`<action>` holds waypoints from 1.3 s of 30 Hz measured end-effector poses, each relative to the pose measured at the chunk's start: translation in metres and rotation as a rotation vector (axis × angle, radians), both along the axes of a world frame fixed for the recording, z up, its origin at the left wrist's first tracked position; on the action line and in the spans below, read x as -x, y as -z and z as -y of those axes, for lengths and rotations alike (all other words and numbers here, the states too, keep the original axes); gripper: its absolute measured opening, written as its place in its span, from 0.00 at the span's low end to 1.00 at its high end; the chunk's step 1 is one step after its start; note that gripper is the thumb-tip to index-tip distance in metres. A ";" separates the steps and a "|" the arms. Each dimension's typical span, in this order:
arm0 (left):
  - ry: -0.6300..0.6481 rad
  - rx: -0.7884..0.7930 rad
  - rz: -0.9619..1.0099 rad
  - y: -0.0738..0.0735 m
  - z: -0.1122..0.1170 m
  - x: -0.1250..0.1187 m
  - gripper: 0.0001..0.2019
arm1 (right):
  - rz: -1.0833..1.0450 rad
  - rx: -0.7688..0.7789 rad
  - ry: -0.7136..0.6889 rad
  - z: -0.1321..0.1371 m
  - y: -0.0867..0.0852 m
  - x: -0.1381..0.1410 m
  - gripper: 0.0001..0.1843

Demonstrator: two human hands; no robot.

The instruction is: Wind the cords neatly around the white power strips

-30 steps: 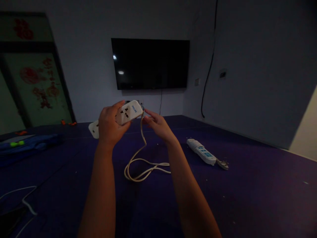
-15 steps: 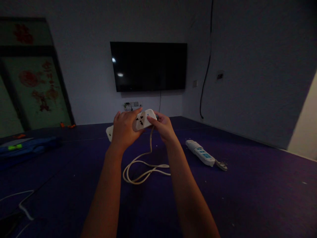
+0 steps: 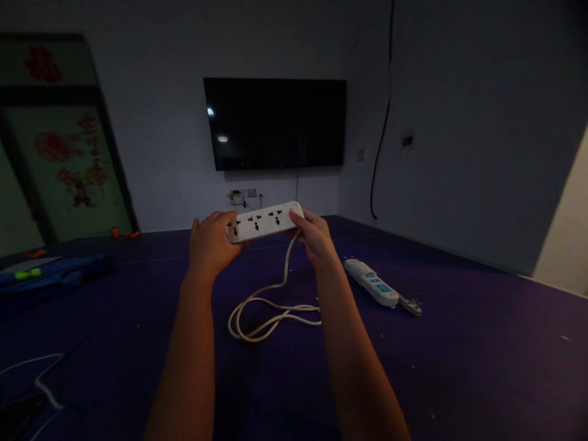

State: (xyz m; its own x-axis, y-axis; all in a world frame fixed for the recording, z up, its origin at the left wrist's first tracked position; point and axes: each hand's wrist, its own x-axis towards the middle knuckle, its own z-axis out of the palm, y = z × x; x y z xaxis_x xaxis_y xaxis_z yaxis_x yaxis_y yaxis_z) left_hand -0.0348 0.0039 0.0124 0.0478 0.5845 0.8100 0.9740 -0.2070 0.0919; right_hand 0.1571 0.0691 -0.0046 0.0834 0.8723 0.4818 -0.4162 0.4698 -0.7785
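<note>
A white power strip point(image 3: 265, 222) is held up in the air between my two hands, its socket face turned toward me and its right end a little higher. My left hand point(image 3: 212, 240) is closed around the left end, covering it. At the right end, my right hand point(image 3: 315, 234) grips with the thumb on the top face. From that end a white cord point(image 3: 285, 269) hangs down and lies in loose loops on the purple surface below. To the right rests a second power strip point(image 3: 377, 288), white with blue sockets, its cord wound around one end.
A television point(image 3: 275, 122) hangs on the far wall above several wall outlets point(image 3: 248, 193). A black cable point(image 3: 383, 141) dangles along the right wall. Blue items with a bright green piece point(image 3: 27, 274) lie at left, near a thin white cable point(image 3: 43, 386).
My left hand has slid left along the power strip, uncovering more sockets. The right hand and its end of the strip have shifted slightly right, and the cord has moved with them.
</note>
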 end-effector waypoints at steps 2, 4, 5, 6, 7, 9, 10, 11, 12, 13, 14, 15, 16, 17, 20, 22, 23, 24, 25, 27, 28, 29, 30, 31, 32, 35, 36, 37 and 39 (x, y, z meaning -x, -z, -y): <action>0.032 -0.015 0.023 -0.002 0.002 0.005 0.31 | 0.008 -0.014 -0.037 -0.001 0.002 0.001 0.18; 0.037 -0.030 0.037 -0.003 0.003 0.009 0.29 | 0.024 -0.022 -0.078 -0.002 0.004 0.003 0.18; 0.034 -0.034 0.043 -0.003 0.004 0.011 0.28 | 0.031 -0.024 -0.098 -0.002 0.005 0.004 0.19; 0.032 -0.037 0.049 -0.003 0.005 0.012 0.28 | 0.031 -0.029 -0.116 -0.004 0.006 0.005 0.20; 0.033 -0.040 0.056 -0.003 0.005 0.013 0.27 | 0.024 -0.033 -0.128 -0.005 0.007 0.007 0.21; 0.033 -0.050 0.072 -0.002 0.006 0.014 0.26 | -0.002 -0.028 -0.136 -0.009 0.009 0.009 0.23; 0.033 -0.049 0.080 -0.002 0.007 0.014 0.26 | -0.008 -0.015 -0.139 -0.011 0.011 0.010 0.25; 0.034 -0.038 0.087 -0.002 0.007 0.014 0.26 | -0.005 0.005 -0.143 -0.014 0.012 0.011 0.26; 0.037 -0.019 0.095 -0.002 0.007 0.013 0.26 | 0.007 0.029 -0.148 -0.016 0.014 0.012 0.27; 0.043 0.007 0.100 -0.001 0.007 0.013 0.26 | 0.023 0.050 -0.154 -0.018 0.016 0.013 0.27; 0.049 0.033 0.102 -0.001 0.007 0.013 0.26 | 0.039 0.066 -0.157 -0.020 0.017 0.013 0.27; 0.056 0.051 0.098 -0.001 0.007 0.013 0.27 | 0.048 0.077 -0.153 -0.021 0.019 0.014 0.25; 0.059 0.059 0.086 0.000 0.006 0.013 0.27 | 0.051 0.085 -0.143 -0.022 0.019 0.015 0.23; 0.059 0.057 0.068 0.000 0.006 0.014 0.29 | 0.048 0.090 -0.130 -0.021 0.019 0.015 0.21; 0.048 0.036 -0.001 0.002 0.002 0.014 0.33 | 0.038 0.081 -0.099 -0.017 0.016 0.017 0.16; 0.040 0.038 -0.048 0.003 -0.001 0.015 0.33 | 0.049 0.061 -0.093 -0.014 0.013 0.018 0.15; 0.046 0.039 -0.061 0.004 -0.002 0.016 0.31 | 0.058 0.048 -0.092 -0.012 0.012 0.018 0.15; 0.058 0.041 -0.063 0.004 -0.003 0.016 0.29 | 0.069 0.035 -0.092 -0.011 0.011 0.018 0.16; 0.075 0.043 -0.056 0.004 -0.003 0.017 0.28 | 0.080 0.019 -0.094 -0.011 0.010 0.017 0.16; 0.101 0.038 -0.025 0.004 -0.003 0.018 0.26 | 0.091 -0.014 -0.109 -0.011 0.011 0.016 0.19; 0.100 0.032 -0.008 0.003 -0.002 0.018 0.25 | 0.092 -0.027 -0.122 -0.012 0.012 0.016 0.20; 0.089 0.022 0.009 0.003 -0.002 0.018 0.25 | 0.091 -0.033 -0.138 -0.013 0.013 0.017 0.22; 0.072 0.003 0.026 0.002 -0.001 0.018 0.25 | 0.092 -0.032 -0.156 -0.014 0.014 0.018 0.23; 0.055 -0.021 0.045 0.001 0.000 0.017 0.25 | 0.095 -0.025 -0.175 -0.015 0.016 0.019 0.25; 0.039 -0.048 0.067 0.001 0.000 0.016 0.25 | 0.105 -0.011 -0.196 -0.016 0.018 0.020 0.26; -0.004 -0.139 0.173 0.000 0.000 0.011 0.26 | 0.188 0.076 -0.259 -0.017 0.022 0.026 0.25; -0.020 -0.170 0.225 0.000 0.000 0.009 0.26 | 0.222 0.105 -0.277 -0.016 0.023 0.027 0.23; -0.035 -0.198 0.282 0.000 0.000 0.007 0.26 | 0.252 0.123 -0.293 -0.015 0.023 0.028 0.21; -0.064 -0.247 0.396 -0.001 0.001 0.005 0.25 | 0.289 0.116 -0.316 -0.013 0.023 0.030 0.18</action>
